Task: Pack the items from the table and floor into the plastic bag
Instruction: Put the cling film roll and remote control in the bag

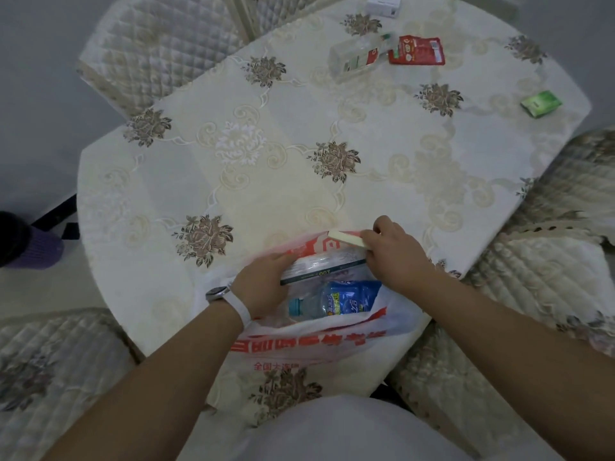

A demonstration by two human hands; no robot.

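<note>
**One head-worn view, facing down**

We look steeply down from head height onto the table (366, 128), closest at its near edge and facing forward across it. Wide-angle bending curves the rim, and the far side seems cropped.

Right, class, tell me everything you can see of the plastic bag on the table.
The plastic bag is thin, white and slightly see-through, with red print. It lies crumpled at the near edge of the table, mouth open. A bottle with a blue label lies on its side inside. The left hand and right hand hold a flat box in the opening.
</note>
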